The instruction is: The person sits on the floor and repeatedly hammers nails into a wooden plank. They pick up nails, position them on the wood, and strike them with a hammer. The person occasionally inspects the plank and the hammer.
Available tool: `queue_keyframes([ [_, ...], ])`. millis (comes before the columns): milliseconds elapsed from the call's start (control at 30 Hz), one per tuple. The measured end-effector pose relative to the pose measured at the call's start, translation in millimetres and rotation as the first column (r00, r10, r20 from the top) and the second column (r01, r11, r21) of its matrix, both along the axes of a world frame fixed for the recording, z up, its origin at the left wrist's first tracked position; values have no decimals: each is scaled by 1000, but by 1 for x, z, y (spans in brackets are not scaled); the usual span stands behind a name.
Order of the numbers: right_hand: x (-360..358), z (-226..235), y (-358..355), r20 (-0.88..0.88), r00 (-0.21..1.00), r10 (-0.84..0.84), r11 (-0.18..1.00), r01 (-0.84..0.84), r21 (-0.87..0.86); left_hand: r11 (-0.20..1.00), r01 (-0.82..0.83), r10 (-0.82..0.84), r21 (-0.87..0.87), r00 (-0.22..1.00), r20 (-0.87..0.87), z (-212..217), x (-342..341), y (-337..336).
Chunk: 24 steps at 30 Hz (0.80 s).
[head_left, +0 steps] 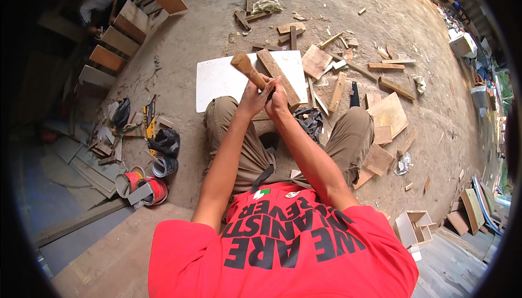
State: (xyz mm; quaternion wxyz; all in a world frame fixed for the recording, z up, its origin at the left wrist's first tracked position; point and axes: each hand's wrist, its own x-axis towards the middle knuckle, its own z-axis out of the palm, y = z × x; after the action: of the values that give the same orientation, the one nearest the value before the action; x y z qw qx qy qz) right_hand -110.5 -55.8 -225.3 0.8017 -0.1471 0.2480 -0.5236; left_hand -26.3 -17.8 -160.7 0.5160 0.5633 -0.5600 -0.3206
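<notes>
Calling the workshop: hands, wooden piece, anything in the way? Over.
Left hand and right hand curled together at narrow end of tapered wooden piece. Wide end angled forward-left. Thick wooden block close by, possibly obstructing.

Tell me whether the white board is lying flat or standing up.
Lying flat: the white board shows its broad face upward, with ground along its left edge.

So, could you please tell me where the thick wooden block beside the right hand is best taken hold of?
Probably grip the thick wooden block across its long sides near the far end, coming from its right: it is long and straight-edged, and the right hand crowds its near left side.
</notes>
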Motion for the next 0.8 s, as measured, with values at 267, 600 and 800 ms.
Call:
queue_keyframes([
  [267, 20, -28, 0, -256, 966, -37, 995, 12, -100, 963, -268, 270, -32, 946, 181, -41, -4, 6],
  [600, -41, -37, -39, -867, 450, -215, 771, -467, -434, 949, -306, 276, 79, 923, 267, -63, -1, -22],
  [800, -74, -21, -35, -845, 320, -428, 525, -673, -521, 994, -105, 105, -4, 994, -29, -75, 17, -31],
])
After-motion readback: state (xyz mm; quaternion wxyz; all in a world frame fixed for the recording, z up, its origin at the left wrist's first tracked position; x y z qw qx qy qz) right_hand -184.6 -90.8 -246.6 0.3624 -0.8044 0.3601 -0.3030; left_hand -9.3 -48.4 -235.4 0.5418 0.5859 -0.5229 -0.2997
